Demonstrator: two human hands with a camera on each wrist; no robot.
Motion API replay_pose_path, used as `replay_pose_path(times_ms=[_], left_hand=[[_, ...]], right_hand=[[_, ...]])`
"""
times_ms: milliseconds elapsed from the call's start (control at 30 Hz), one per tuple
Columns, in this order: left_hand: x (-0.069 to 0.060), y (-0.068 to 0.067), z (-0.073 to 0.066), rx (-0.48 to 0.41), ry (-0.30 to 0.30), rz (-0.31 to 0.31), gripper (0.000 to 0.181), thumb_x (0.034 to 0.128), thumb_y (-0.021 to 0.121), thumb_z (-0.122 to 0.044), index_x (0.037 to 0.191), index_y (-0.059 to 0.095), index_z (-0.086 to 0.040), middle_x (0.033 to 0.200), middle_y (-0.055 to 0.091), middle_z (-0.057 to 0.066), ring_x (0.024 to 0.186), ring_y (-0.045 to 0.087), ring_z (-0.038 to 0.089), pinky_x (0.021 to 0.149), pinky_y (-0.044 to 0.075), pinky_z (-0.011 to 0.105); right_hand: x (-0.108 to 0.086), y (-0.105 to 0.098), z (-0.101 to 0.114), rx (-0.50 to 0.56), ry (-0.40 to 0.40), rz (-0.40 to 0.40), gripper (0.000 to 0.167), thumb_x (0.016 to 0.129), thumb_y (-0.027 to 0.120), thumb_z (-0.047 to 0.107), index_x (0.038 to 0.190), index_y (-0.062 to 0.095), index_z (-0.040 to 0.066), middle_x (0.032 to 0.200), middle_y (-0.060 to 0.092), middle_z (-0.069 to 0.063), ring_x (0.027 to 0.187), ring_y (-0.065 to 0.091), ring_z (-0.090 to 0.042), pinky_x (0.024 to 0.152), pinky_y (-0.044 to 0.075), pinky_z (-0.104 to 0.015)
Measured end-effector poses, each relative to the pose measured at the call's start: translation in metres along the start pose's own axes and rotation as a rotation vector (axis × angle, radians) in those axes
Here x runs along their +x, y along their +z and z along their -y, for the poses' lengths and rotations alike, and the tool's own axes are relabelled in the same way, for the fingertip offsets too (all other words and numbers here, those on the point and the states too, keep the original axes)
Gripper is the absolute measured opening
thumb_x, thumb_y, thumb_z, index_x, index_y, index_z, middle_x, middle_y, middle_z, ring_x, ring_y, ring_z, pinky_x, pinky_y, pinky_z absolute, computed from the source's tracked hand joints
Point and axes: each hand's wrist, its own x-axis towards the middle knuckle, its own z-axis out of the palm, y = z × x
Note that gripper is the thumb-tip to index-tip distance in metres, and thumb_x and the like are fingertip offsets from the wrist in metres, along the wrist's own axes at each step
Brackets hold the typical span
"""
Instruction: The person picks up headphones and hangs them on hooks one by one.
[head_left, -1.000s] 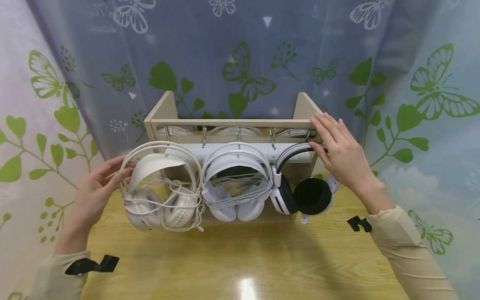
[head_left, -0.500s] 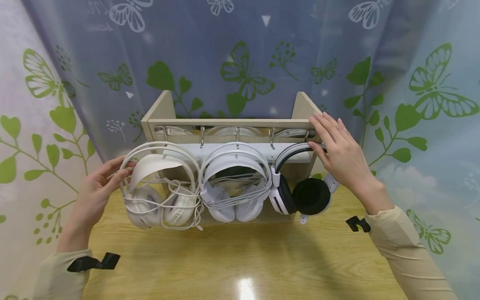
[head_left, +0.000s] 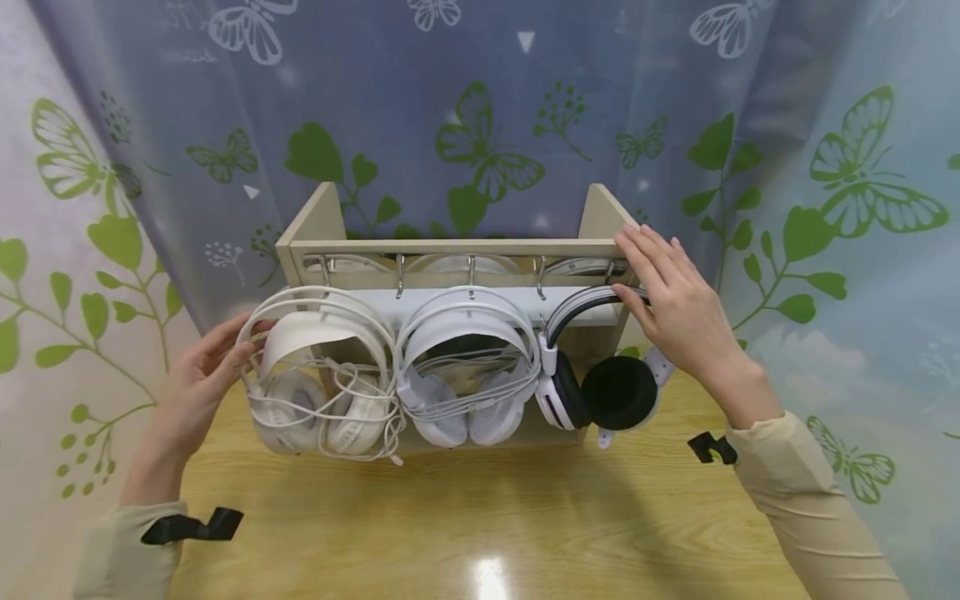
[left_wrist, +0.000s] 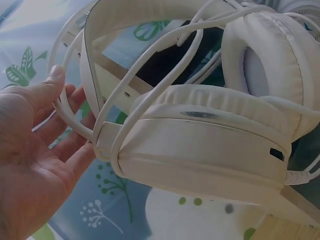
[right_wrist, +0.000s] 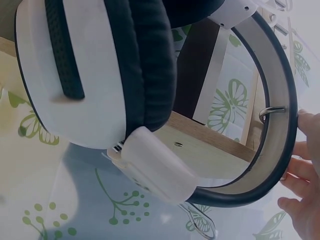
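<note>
Three headphones hang side by side on a wooden rack (head_left: 442, 247) with metal hooks. My left hand (head_left: 197, 392) is at the left one, the white headphones (head_left: 360, 417) with a loosely tangled cable. In the left wrist view, its thumb and fingers (left_wrist: 42, 92) pinch the thin double headband bars. The white headphones in the middle (head_left: 438, 417) have their cable looped around them. My right hand (head_left: 678, 308) rests with fairly straight fingers on the rack's top right corner. Just below it hang the black-and-white headphones (head_left: 618, 392); in the right wrist view a hook passes under their headband (right_wrist: 280, 160).
Several metal hooks (head_left: 400, 275) line the rack's front bar, and a white strip (head_left: 375, 302) runs behind them. The rack stands on a wood-grain table (head_left: 420, 517). A patterned curtain (head_left: 405, 108) hangs close behind and at both sides.
Rack, headphones and background have shifted slightly left in the head view. Both hands keep their places on the left headphones and the rack corner.
</note>
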Motion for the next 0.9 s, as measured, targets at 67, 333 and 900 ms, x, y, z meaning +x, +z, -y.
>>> replay_pose_path(times_ms=[67,333,900], left_hand=[[-0.001,0.001,0.0,0.023,-0.01,-0.006,0.044,0.1066,0.046,-0.003,0.151,0.045,-0.002,0.135,0.064,-0.007,0.123,0.06,0.004,0.097,0.047,0.014],[-0.007,-0.001,0.001,0.026,-0.039,-0.033,0.046,0.1065,0.047,-0.004,0.152,0.043,0.0,0.135,0.064,-0.009,0.122,0.06,0.004,0.098,0.045,0.013],[-0.03,-0.01,0.007,0.145,-0.109,-0.056,0.042,0.1049,0.053,-0.005,0.147,0.053,-0.006,0.132,0.066,-0.013,0.115,0.062,-0.001,0.094,0.043,0.009]], right_hand=[[0.0,0.001,0.0,0.004,0.0,-0.004,0.064,0.108,0.037,0.047,0.155,0.04,0.003,0.157,0.041,-0.018,0.149,0.033,-0.034,0.124,0.019,-0.05],[-0.002,0.0,0.001,0.014,0.005,-0.015,0.067,0.108,0.033,0.05,0.155,0.039,0.003,0.159,0.04,-0.017,0.15,0.032,-0.033,0.124,0.019,-0.05],[-0.015,-0.007,0.002,0.048,0.048,-0.045,0.065,0.108,0.037,0.049,0.155,0.04,0.005,0.16,0.039,-0.012,0.151,0.029,-0.028,0.125,0.017,-0.05]])
